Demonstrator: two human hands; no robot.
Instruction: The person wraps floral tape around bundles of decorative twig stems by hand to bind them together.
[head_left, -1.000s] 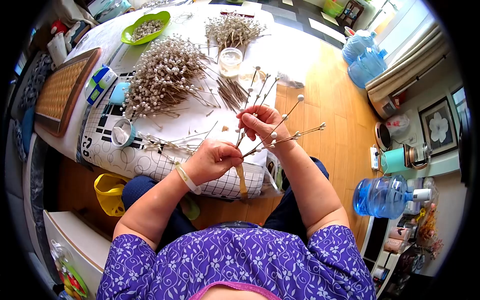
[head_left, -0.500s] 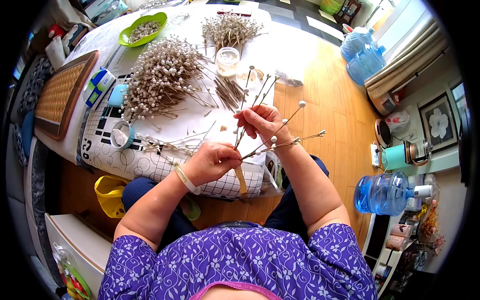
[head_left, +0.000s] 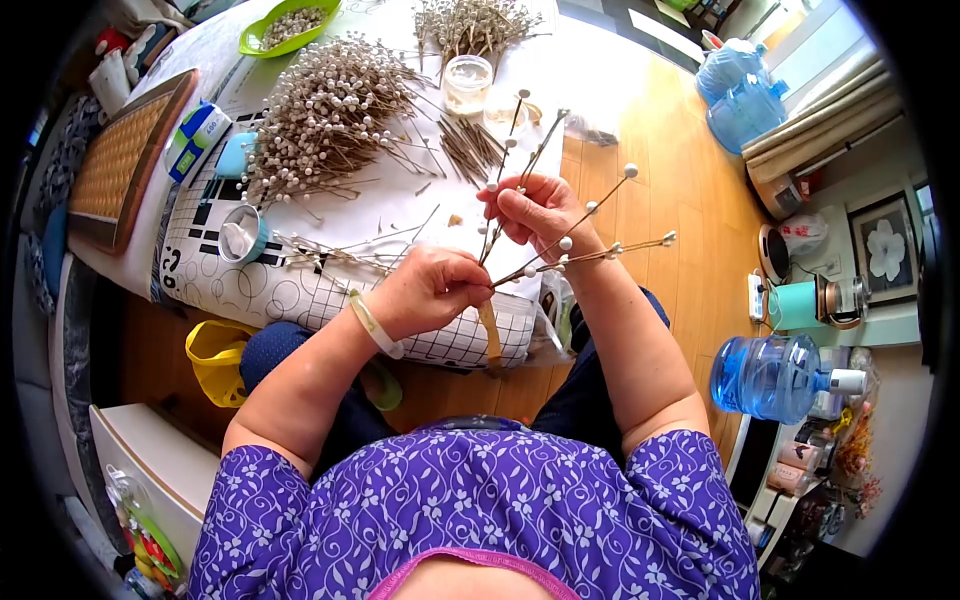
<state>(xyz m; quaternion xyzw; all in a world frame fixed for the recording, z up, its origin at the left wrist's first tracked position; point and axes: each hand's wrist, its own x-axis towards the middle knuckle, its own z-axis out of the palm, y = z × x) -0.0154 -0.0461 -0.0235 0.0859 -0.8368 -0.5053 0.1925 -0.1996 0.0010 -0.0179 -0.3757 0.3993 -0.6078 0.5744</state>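
Note:
My left hand [head_left: 437, 288] is closed in a pinch on the joined lower end of a branched stem [head_left: 522, 268] with white buds. A strip of brownish tape [head_left: 489, 335] hangs below that joint. Up and to the right, my right hand [head_left: 538, 212] has thumb and fingers pressed together at the upright twigs of the same stem. Its branches fan out upward and to the right, past my right wrist. Left of my hands, several budded twigs [head_left: 335, 255] lie on the table's front part.
On the table [head_left: 400, 215] are a big heap of budded stems [head_left: 325, 120], bare sticks [head_left: 468, 150], a clear jar [head_left: 467, 85], a green bowl [head_left: 290, 27] and a small round tub [head_left: 242, 235]. A blue water bottle [head_left: 768, 378] stands at the right.
The view has tilted, so the table items sit higher in the frame. The branched stem and my right hand appear slightly farther up and right; both hands keep their pinches.

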